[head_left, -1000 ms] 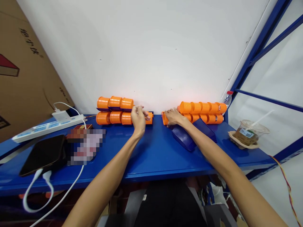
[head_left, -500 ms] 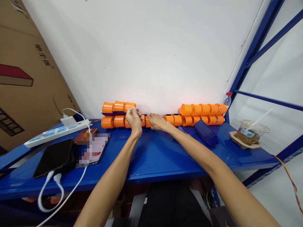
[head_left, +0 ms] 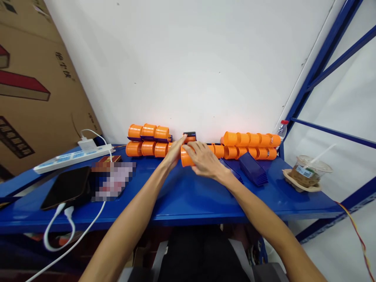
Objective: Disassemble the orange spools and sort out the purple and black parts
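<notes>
My right hand point(head_left: 205, 158) grips an orange cup point(head_left: 186, 157), which lies on its side in front of the bottom row. Beside it, my left hand point(head_left: 173, 152) has its visible fingers stretched out, their tips next to a dark blue and orange piece point(head_left: 189, 136). Its far side is hidden, so contact is hard to judge. Orange cups lie on their sides in a long bottom row point(head_left: 147, 149). Above are a left upper group point(head_left: 149, 131) on dark blue strips and a right upper row point(head_left: 248, 139). A stack of dark blue flat pieces point(head_left: 253, 169) rests by my right forearm.
On the blue shelf point(head_left: 194, 203) at left are a power strip point(head_left: 72, 156), a black phone point(head_left: 67, 188) and a white cable point(head_left: 92, 231). A lidded drink point(head_left: 307, 172) stands at right, with a bottle point(head_left: 282, 129) behind. A white wall point(head_left: 190, 70) backs everything.
My right hand has drawn an orange cup toward me from the row. My left hand has moved right, beside it. A dark blue and orange piece now shows above the hands.
</notes>
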Motion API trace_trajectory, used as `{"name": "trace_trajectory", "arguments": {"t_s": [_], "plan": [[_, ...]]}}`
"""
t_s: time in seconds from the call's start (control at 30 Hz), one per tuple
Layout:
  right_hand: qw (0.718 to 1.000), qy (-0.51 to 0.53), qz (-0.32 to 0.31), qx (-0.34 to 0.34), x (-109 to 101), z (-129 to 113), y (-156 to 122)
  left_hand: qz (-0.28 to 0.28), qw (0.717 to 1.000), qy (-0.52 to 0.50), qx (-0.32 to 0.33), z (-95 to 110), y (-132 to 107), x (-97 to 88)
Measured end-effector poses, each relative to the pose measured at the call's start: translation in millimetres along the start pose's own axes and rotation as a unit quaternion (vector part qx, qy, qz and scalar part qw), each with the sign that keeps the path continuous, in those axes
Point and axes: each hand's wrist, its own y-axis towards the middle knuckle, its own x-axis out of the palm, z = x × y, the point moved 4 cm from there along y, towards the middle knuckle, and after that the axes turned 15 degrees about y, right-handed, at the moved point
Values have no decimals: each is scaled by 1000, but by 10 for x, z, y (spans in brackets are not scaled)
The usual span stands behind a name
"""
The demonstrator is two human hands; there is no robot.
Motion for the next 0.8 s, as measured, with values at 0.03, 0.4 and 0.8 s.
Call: {"name": "trace_trajectory", "arguments": {"t_s": [0.03, 0.4, 0.8], "plan": [[1000, 26, 8, -7, -4, -8, -28, 5, 1000, -1, 0, -3, -10, 4], [932, 209, 174, 238, 41, 943, -262, 18, 1000, 15, -2, -159, -83, 251], [921, 245, 118, 278, 94, 792, -163, 86, 981, 134, 114, -84, -167, 274]]}}
